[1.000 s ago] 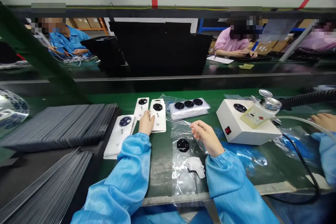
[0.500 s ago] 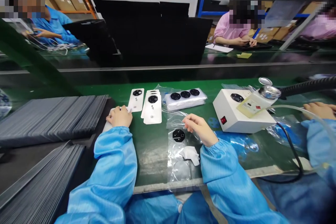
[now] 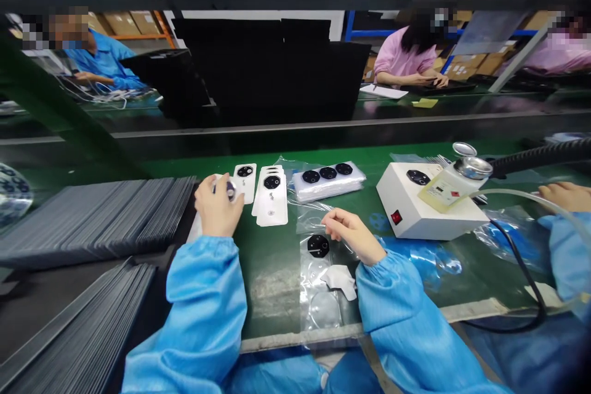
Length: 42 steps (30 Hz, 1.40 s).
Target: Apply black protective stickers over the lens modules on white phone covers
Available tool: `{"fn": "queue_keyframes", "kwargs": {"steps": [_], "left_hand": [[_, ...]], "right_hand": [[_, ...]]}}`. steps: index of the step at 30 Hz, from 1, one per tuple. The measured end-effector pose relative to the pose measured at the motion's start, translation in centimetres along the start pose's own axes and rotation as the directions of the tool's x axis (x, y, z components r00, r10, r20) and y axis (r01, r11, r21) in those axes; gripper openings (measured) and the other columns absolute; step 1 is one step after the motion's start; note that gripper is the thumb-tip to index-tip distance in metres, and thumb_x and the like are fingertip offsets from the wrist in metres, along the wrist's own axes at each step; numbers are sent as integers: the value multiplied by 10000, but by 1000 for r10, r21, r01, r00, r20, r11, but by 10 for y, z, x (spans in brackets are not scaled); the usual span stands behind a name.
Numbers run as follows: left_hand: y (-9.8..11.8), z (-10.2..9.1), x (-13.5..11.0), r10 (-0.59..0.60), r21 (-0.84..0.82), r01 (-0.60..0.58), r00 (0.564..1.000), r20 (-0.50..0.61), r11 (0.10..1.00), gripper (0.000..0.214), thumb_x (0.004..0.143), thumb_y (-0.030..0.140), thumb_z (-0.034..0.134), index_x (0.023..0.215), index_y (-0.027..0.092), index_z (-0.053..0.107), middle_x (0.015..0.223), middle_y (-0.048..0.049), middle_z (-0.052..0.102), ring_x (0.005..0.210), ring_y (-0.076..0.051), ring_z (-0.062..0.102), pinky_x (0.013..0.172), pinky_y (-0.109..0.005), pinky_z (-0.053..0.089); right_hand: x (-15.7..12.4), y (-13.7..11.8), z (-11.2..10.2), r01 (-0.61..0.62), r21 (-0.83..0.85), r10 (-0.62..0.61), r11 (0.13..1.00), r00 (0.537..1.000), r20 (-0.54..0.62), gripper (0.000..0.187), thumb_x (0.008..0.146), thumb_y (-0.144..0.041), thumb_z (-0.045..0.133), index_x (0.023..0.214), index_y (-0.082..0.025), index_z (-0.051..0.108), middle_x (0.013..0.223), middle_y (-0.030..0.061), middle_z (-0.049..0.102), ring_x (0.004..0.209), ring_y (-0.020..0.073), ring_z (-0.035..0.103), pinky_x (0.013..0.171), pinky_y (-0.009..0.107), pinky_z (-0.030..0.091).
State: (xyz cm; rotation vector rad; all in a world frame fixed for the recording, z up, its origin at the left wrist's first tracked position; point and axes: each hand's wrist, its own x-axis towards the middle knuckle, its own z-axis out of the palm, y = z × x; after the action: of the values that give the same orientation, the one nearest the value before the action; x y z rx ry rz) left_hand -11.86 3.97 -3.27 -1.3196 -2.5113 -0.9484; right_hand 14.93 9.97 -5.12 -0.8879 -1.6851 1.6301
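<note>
My left hand [image 3: 218,206] is closed around a small roundish piece with a dark, purplish middle [image 3: 228,188], mostly hidden by the fingers. Under that wrist shows the edge of a pale flat panel [image 3: 194,231]. Just right of it lie a white phone-shaped panel [image 3: 248,183] with a black round camera area and a small stack of similar panels [image 3: 272,203]. My right hand [image 3: 353,234] hovers with curled, pinched fingertips; whatever they hold cannot be made out. Below it lies a clear plastic film [image 3: 318,335] bearing a black camera-shaped disc [image 3: 318,246] and a crumpled white cloth [image 3: 340,280].
Grey sheets [image 3: 115,215] stand in rows at left. Behind the hands lies a film-wrapped stack [image 3: 329,183] with black discs. At right, a white box [image 3: 425,215] carries a pump bottle [image 3: 455,181], near a hose [image 3: 540,151]. Another person's hand [image 3: 566,196] rests far right.
My left hand has risen off the pale panel and turned, now with the dark-centred roundish piece in its fingers. My right hand stays nearly still. The camera view has shifted slightly.
</note>
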Motion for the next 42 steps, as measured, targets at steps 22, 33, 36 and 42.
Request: {"fn": "queue_keyframes", "kwargs": {"steps": [22,33,36,42], "left_hand": [[73,-5,-79,373,-762,474,675,636,441,350,834,368,562,1102,225,388,949,-29,616,753,-173,635,638,-292,527],[75,-7,-87,402,-762,212,746,531,612,217,849,276,517,1057,239,469,916,0,615,792,-176,598,688,-262,449],[77,-9,-89,410,-715,133,741,531,686,175,835,257,524,1006,236,493,745,36,575,599,-144,551,562,-234,393],[78,-12,-91,421,-658,33,744,519,752,184,818,245,522,1001,251,500,633,59,520,468,-131,492,460,-213,328]], "right_hand": [[-11,-4,17,498,-599,-674,628,733,-97,299,825,-154,525,1065,-282,650,1178,86,531,1051,221,529,871,413,466],[-18,-15,21,521,-766,-831,376,555,-30,220,798,-162,577,974,-280,635,981,54,565,917,209,537,781,409,458],[-18,-16,21,459,-744,-786,485,602,-141,110,821,-160,568,914,-211,594,854,50,525,799,176,527,687,351,470],[-19,-20,17,453,-710,-741,539,656,-143,55,830,-158,556,788,-190,542,797,29,512,763,155,518,673,323,466]]}}
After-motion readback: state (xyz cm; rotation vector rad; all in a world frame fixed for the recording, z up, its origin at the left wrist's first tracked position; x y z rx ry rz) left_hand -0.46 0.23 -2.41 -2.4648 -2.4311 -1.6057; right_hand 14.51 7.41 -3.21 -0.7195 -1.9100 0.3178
